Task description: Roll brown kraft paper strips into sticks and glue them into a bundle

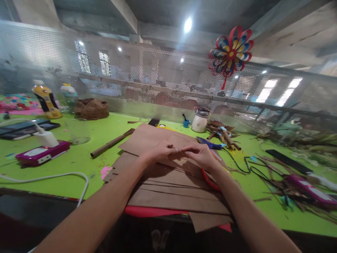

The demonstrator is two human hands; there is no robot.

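Observation:
My left hand (163, 151) and my right hand (199, 154) meet fingertip to fingertip above a stack of brown paper sheets (179, 198). Both are closed in a pinch around something too small to make out. Beside my right wrist lies a red loop (209, 178), partly hidden, which looks like a scissors handle. Just beyond that hand rests a blue tool with a black cord (212, 144), probably a glue gun. Red paper (155, 211) sticks out under the stack at the table's near edge.
Left on the green table (105, 135) are a rolled brown tube (112, 143), a clear cup (77, 131), a purple power strip (43, 154) and a yellow bottle (46, 100). At the back stands a white jar (200, 121). Brown scraps (223, 135) and another power strip (312, 191) lie right.

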